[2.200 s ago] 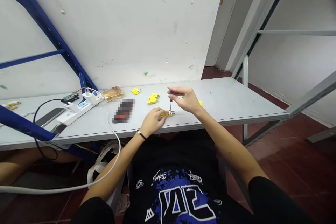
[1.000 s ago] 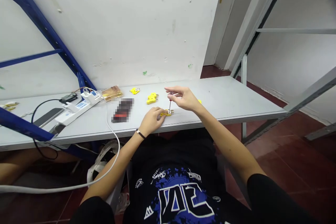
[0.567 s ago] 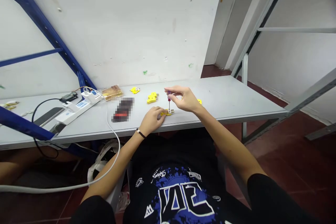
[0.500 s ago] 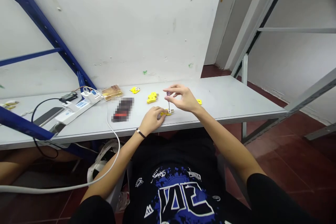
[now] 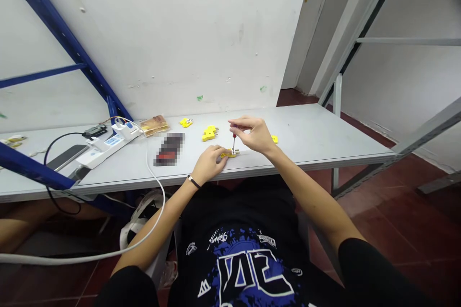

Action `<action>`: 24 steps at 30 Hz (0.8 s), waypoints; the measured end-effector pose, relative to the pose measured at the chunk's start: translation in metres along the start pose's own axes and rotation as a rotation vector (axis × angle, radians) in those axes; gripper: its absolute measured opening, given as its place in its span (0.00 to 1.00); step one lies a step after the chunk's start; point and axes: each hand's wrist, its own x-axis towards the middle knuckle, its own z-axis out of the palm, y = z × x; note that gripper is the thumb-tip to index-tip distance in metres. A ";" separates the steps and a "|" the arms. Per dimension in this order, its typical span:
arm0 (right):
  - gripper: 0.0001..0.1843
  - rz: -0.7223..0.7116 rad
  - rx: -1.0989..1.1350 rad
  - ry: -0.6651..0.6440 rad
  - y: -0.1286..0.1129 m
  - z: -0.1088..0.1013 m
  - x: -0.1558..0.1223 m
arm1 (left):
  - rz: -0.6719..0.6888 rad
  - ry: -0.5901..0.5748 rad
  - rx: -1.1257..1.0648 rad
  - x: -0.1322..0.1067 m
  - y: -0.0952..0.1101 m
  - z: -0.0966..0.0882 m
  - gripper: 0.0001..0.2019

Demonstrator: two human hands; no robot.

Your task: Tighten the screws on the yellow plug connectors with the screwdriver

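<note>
My left hand (image 5: 209, 162) is closed on a small yellow connector (image 5: 230, 154), pressing it down on the grey table (image 5: 317, 139) near the front edge. My right hand (image 5: 254, 135) pinches the top of a small red-handled screwdriver (image 5: 234, 141). The screwdriver stands upright with its tip on the connector. Two more yellow connectors (image 5: 209, 133) lie just behind, another (image 5: 186, 123) is further back, and one (image 5: 274, 139) peeks out behind my right wrist.
A white power strip (image 5: 105, 142) with cables lies at the left, beside a dark phone (image 5: 66, 155) and a brownish packet (image 5: 154, 125). A blurred dark object (image 5: 168, 149) lies mid-table. Blue shelf beams (image 5: 54, 29) cross the left. Another person's arm (image 5: 18, 225) shows under the table.
My right fingers have shifted on the screwdriver's handle, turning it, while the tip stays on the connector. My left hand has kept its hold.
</note>
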 end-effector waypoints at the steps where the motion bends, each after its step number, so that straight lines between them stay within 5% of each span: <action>1: 0.13 0.003 0.018 0.000 0.001 0.000 0.000 | 0.000 -0.001 0.003 0.000 0.000 0.000 0.10; 24: 0.21 -0.012 0.006 -0.107 -0.008 -0.003 -0.004 | 0.004 0.002 -0.002 0.000 0.001 -0.001 0.10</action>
